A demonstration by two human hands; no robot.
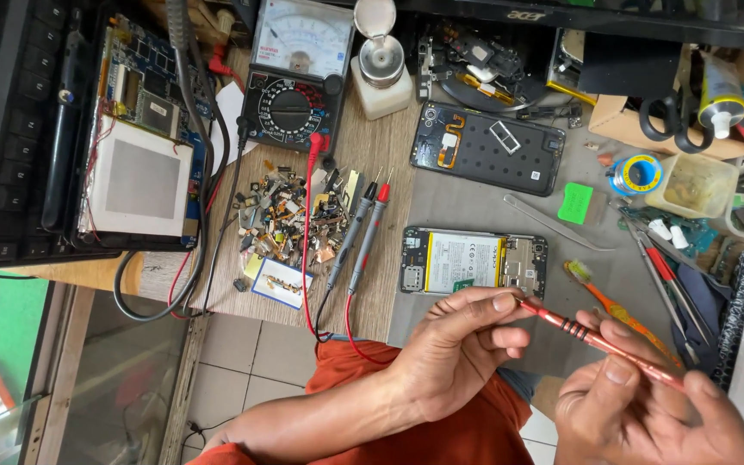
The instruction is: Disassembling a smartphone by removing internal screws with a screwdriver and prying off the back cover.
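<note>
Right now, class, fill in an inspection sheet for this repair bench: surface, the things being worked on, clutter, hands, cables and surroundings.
Surface: wooden bench top with a grey mat on its right part.
Job's things: red screwdriver held in both hands; opened phone lies beyond it, battery showing; its back cover is further back.
Clutter: heap of small metal parts, scissors, solder spool, orange toothbrush, pump bottle.
Hands: left hand pinches the screwdriver's tip end; right hand grips its handle end.
Cables: red and black probe leads run from the multimeter.
Surroundings: opened tablet at left; tiled floor below.
</note>
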